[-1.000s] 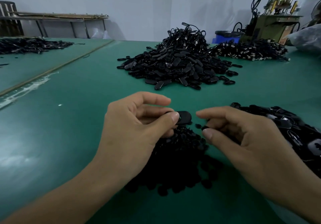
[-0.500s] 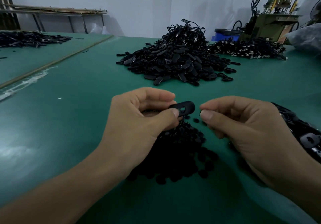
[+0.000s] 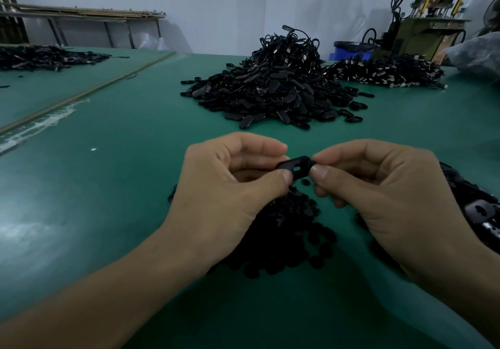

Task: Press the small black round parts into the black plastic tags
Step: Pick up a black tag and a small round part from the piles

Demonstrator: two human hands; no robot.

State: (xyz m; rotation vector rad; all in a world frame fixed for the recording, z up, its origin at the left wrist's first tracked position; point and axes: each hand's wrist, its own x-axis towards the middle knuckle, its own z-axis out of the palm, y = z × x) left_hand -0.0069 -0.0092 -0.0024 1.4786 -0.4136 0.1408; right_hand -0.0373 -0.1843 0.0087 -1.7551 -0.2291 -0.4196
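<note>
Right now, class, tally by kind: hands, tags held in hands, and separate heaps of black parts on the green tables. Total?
hands: 2 (left hand, right hand)
held tag: 1
heaps: 5 (centre heap, back-right heap, far-left heap, round-parts heap, right-edge heap)
total: 8

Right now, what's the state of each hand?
Left hand: pinches the tag.
Right hand: pinches the tag's other end; anything else in it is hidden.

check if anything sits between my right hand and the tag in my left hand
Nothing visible does. The left hand pinches one end of the black tag, and the right hand meets its other end with thumb and forefinger, leaving no gap. Anything else pinched between those fingertips is hidden.
</note>
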